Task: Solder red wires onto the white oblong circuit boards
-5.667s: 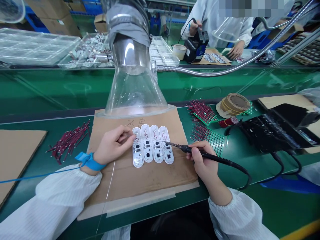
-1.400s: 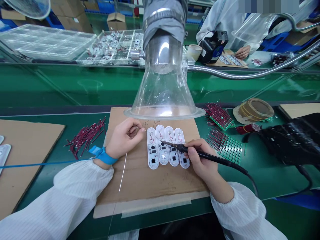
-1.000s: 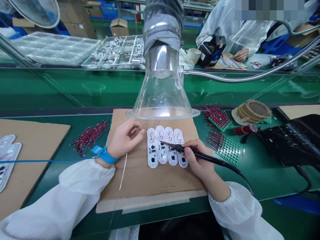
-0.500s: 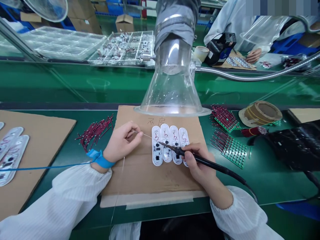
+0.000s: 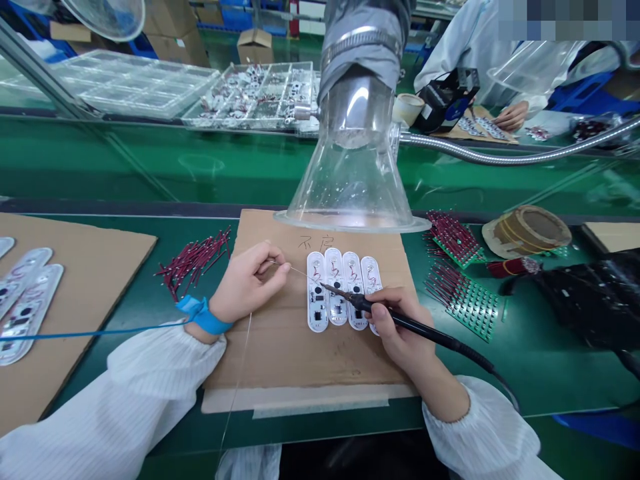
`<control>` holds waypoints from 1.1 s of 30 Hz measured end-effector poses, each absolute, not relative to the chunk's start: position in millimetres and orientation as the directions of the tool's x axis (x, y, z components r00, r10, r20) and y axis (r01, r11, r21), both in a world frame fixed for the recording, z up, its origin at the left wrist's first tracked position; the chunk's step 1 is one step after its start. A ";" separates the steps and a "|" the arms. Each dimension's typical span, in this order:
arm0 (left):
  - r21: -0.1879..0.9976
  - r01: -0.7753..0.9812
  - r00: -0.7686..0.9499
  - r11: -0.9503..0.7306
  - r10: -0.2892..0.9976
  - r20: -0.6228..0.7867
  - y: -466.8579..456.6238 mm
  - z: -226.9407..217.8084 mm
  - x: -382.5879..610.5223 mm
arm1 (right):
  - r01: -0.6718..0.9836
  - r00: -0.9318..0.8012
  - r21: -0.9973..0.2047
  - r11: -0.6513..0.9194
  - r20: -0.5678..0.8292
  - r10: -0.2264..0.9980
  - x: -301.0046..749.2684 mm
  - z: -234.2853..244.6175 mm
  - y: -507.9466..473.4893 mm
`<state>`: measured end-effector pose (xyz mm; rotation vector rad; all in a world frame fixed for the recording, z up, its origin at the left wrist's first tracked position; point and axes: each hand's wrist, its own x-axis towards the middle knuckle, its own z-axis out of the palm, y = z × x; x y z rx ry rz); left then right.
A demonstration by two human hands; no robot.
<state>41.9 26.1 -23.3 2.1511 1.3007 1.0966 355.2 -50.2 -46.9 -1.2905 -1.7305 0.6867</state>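
Between thumb and fingers my left hand pinches a thin solder wire, whose end reaches the leftmost circuit board. A blue wrist strap is around that wrist. My right hand is closed on a black soldering iron. The iron's tip is at the right edge of the leftmost white circuit board, close to the wire's end. Several such boards with red wires lie side by side on a cardboard sheet. My right fingers partly cover the rightmost board.
A clear fume hood hangs above the boards. Dark red wires lie at left; green boards with pins and a tape roll stand at right. More boards rest on cardboard at far left. Opposite, a co-worker's hand shows.
The whole view has shifted slightly, so things appear a little further right. Both hands keep their hold on the wire and the iron, with the tip at nearly the same place.
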 end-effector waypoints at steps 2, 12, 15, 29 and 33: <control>0.672 0.556 0.256 -0.488 0.870 0.420 26.3 -22.9 41.0 | 0.441 -0.080 -0.844 0.304 0.300 0.951 356.7 -49.9 -51.1; 0.641 0.563 0.285 -0.522 0.851 0.442 27.2 -26.4 39.7 | 0.495 -0.187 -0.798 0.343 0.287 0.939 352.3 -43.2 -46.2; 0.629 0.560 0.311 -0.539 0.841 0.443 27.6 -27.2 39.7 | 0.515 -0.206 -0.770 0.378 0.316 0.926 349.3 -38.2 -44.7; 0.541 0.621 0.387 -0.567 0.822 0.417 29.5 -13.7 22.8 | 0.532 -0.209 -0.741 0.410 0.354 0.912 348.6 -32.3 -42.8; 0.524 0.829 0.014 -0.195 0.944 0.329 20.0 2.6 -26.5 | 0.470 -0.098 -0.771 0.430 0.438 0.893 359.9 -34.2 -47.0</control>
